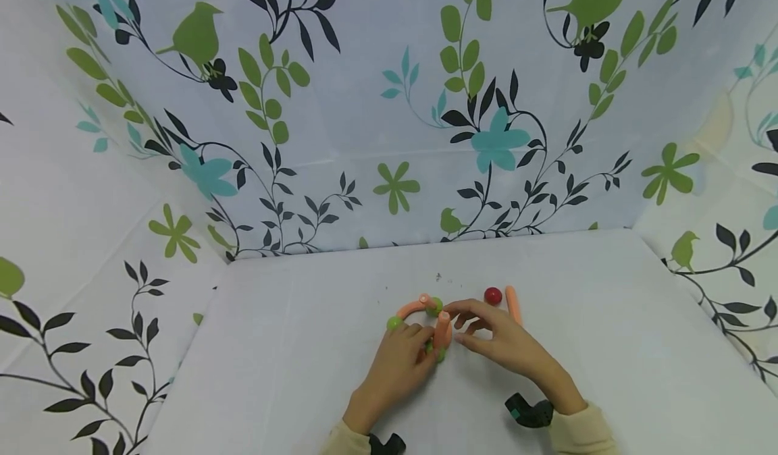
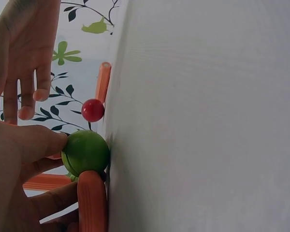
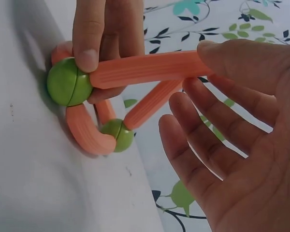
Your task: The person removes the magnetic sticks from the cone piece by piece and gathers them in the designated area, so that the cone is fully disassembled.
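A small frame of orange rods (image 3: 145, 68) and green balls (image 3: 63, 82) stands on the white table, with two rods rising from it. My left hand (image 1: 398, 360) pinches one green ball (image 2: 87, 152) low at the frame's near side, thumb on its upper face. Beside the frame, my right hand (image 1: 501, 340) has loosely bent, spread fingers and nothing gripped. Its thumb overlaps the top end of an upright rod in the right wrist view; the left wrist view shows these fingers (image 2: 26, 112) apart from the ball. A curved orange rod (image 3: 84, 130) joins two green balls.
Behind my right hand, a red ball (image 1: 493, 296) lies beside a loose straight orange rod (image 1: 513, 303). White tabletop (image 1: 292, 347) surrounds the frame. A patterned cloth (image 1: 365, 104) with birds and leaves hangs along the back and sides.
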The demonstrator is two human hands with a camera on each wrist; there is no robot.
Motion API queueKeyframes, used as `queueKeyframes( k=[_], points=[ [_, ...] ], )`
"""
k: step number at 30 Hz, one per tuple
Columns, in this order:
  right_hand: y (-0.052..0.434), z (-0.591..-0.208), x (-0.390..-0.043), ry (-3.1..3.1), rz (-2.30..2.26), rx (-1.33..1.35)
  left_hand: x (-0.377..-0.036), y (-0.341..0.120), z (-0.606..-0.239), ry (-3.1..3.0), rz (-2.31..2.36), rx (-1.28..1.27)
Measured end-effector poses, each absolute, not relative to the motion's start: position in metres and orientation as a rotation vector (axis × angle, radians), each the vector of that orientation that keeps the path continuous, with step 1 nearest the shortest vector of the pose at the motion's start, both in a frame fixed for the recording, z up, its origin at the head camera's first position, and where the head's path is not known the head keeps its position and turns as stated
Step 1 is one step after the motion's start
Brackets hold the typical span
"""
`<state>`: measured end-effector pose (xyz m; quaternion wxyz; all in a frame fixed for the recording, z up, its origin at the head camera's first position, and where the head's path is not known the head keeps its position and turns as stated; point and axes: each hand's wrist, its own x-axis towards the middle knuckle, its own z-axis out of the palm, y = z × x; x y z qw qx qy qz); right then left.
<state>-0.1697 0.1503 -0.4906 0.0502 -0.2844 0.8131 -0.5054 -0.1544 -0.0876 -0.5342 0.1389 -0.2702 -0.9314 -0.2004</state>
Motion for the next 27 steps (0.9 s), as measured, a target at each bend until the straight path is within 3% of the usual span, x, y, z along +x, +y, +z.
queueKeyframes(
  k=[27],
  points=[
    [0.13, -0.499, -0.168, 2.515, -1.555, -0.985, -0.157, -0.09, -0.534, -2.711, -0.686, -0.768]
  ],
)
